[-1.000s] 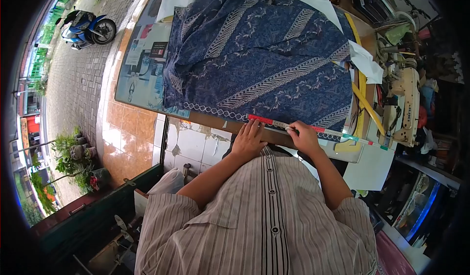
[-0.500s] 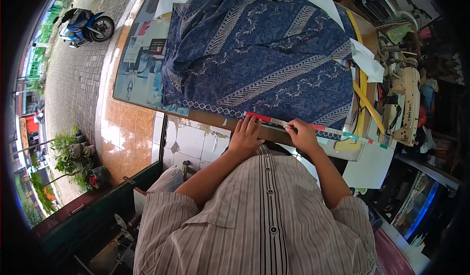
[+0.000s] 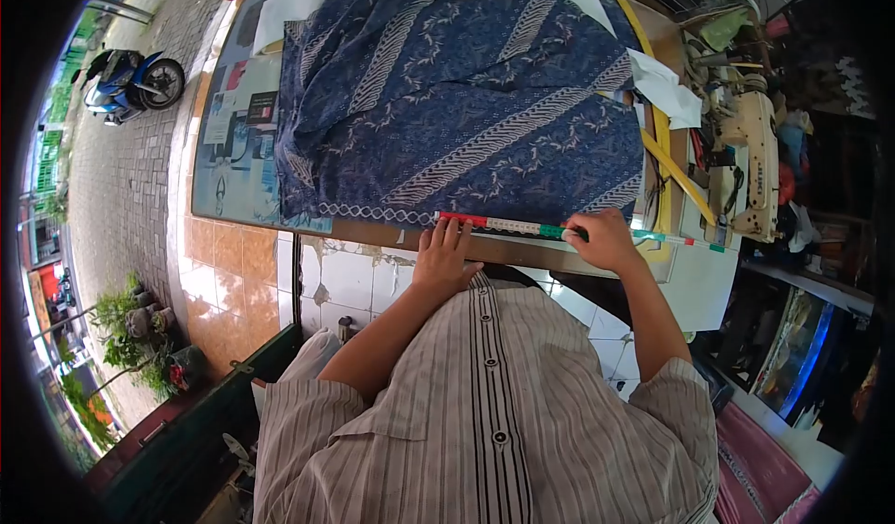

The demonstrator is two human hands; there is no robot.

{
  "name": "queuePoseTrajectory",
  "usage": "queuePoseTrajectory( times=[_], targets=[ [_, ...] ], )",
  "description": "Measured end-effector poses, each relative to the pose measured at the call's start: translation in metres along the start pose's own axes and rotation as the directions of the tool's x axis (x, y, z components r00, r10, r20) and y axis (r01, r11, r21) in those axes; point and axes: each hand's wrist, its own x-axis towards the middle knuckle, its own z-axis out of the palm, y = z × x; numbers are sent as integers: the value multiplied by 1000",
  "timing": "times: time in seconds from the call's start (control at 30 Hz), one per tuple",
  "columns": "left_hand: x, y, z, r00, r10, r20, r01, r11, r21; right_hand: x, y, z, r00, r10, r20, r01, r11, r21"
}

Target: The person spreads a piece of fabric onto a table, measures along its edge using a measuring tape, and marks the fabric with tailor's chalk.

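Observation:
Dark blue batik cloth (image 3: 466,104) with pale diagonal bands lies spread over the table, somewhat bunched at its far left. Along its near edge runs a tape measure (image 3: 508,227) with red, white and green sections. My left hand (image 3: 443,258) lies with fingers stretched out, their tips at the tape's red end by the cloth edge. Farther right, my right hand (image 3: 601,241) pinches the tape between thumb and fingers. Beyond that hand, the tape's tail trails right over the table's corner.
A cream sewing machine (image 3: 753,165) stands at the right. Yellow curved rulers (image 3: 678,177) and white paper (image 3: 667,90) lie beside the cloth. Printed sheets show under the glass tabletop (image 3: 219,174) at left. A motorbike (image 3: 130,84) is parked outside on the paving.
My right hand has slid rightward along the tape, from its pale section to the green one. My left hand stays at the red end. The whole view has shifted a little.

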Motion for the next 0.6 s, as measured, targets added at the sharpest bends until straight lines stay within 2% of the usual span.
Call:
queuePoseTrajectory(
  times=[0.07,0.1,0.23,0.5,0.57,0.6],
  targets=[
    [1,0,-1,1000,5,27,-6,1000,29,-11,17,-4,999,30,-32,-32,995,-94],
    [2,1,0,999,12,29,-13,999,29,-13,24,-8,994,113,16,-110,986,-124],
    [8,3,-2,995,40,87,-48,995,92,-24,49,13,982,181,-57,-185,978,-91],
    [10,0,-6,990,72,125,-81,994,67,-30,45,26,960,218,-176,-233,970,-70],
    [11,-3,-8,985,106,135,-123,984,131,-32,40,28,955,237,-177,-251,966,-57],
    [12,-4,-9,984,112,138,-130,983,131,-33,37,30,936,164,-312,-186,982,-42]
  ],
)
